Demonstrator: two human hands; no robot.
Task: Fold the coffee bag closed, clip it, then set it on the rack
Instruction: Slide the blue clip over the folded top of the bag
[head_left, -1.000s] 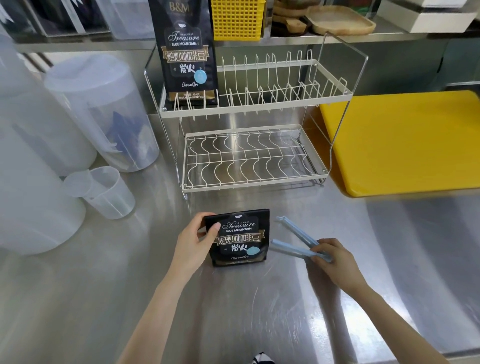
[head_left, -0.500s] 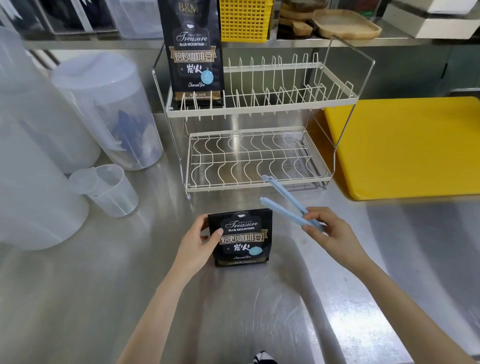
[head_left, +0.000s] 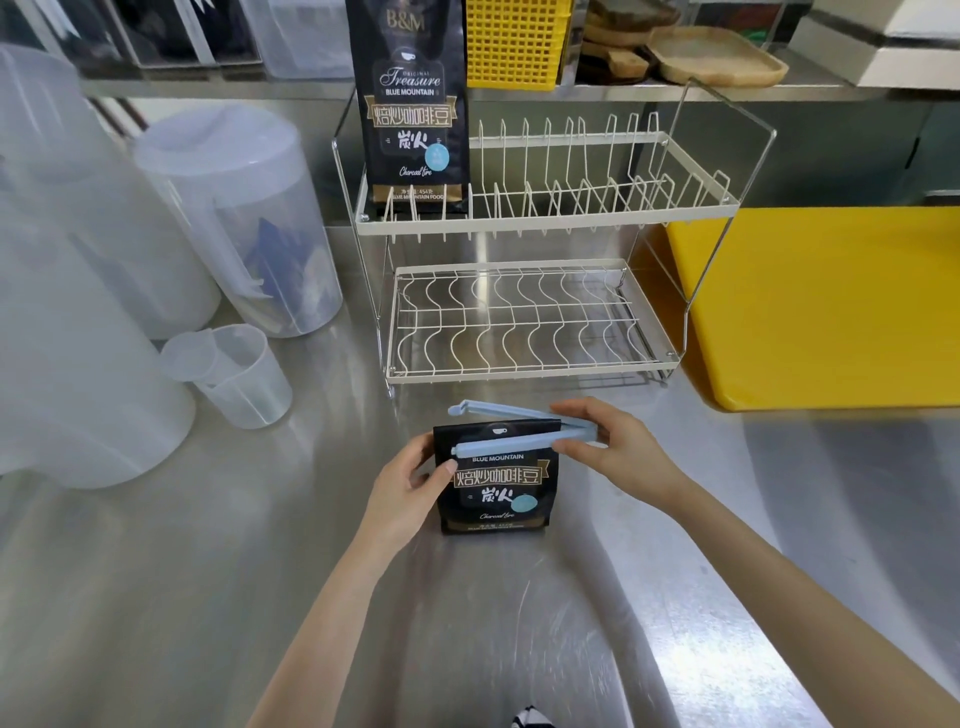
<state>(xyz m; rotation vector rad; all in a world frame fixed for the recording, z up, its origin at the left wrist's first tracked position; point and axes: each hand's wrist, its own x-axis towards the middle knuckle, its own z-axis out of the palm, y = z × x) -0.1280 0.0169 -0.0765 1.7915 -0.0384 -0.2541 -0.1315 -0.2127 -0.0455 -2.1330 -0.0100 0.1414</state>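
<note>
At far left of the frame, big clear tubs (head_left: 72, 332), a lidded jug (head_left: 234, 218) and a small cup (head_left: 234, 374) sit on the steel counter (head_left: 156, 597). My left hand (head_left: 405, 493) comes in just left of centre, thumb on the front face and fingers wrapped behind the left edge of the bag (head_left: 498, 488), gripping it upright on the counter. The bag stands low and short, top folded down, dead centre of the frame, in front of the rack (head_left: 545, 218). Across its top goes the blue clip (head_left: 519, 431), arms spread apart: one bar lies over the front of the fold, the other angles out behind it, tip poking up left of the bag's top corner. My right hand (head_left: 613, 447) is pinching the clip's hinged end, just off the bag's upper right corner, fingers curled over the bars. Up on the rack's top tier, at upper centre, a tall bag (head_left: 410, 104) stands on the left side; the lower tier holds nothing I can see. At far right lies a yellow board (head_left: 831, 306).
</note>
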